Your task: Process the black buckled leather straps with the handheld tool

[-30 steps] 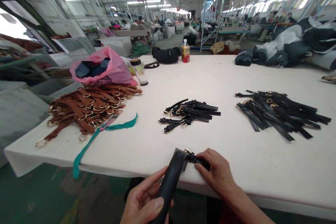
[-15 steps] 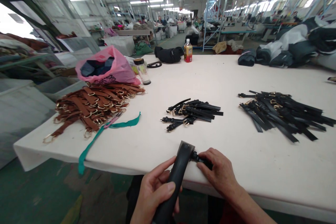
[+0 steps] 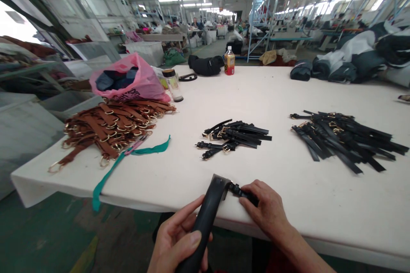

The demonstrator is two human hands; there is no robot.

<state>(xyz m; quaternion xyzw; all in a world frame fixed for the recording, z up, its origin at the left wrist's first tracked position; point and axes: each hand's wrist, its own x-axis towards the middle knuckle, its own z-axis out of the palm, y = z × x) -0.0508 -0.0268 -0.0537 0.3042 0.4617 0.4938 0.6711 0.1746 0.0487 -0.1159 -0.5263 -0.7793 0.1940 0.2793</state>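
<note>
My left hand [image 3: 179, 239] is wrapped round a wide black strap [image 3: 206, 217] at the table's near edge, its thumb on top. The strap's squared far end lies over the edge. Between the fingers and thumb of my right hand [image 3: 267, 207] is a small black buckle strap [image 3: 238, 190], whose buckle end touches the wide strap near its tip. Ahead of my hands lies a small pile of black buckle straps [image 3: 237, 134], some with gold-coloured buckles. A larger pile of black straps [image 3: 346, 136] is at the right.
Brown straps with metal rings [image 3: 109, 126] lie at the left beside a pink bag [image 3: 128, 79]. Scissors wrapped with green ribbon [image 3: 150, 150] are near them. Further back stand a jar [image 3: 173, 85], a bottle [image 3: 229, 62], a black bundle [image 3: 206, 65] and dark rolls [image 3: 344, 71].
My left hand has moved left and slightly down with the wide black strap. My right hand has barely moved, and more of the small strap's buckle end shows.
</note>
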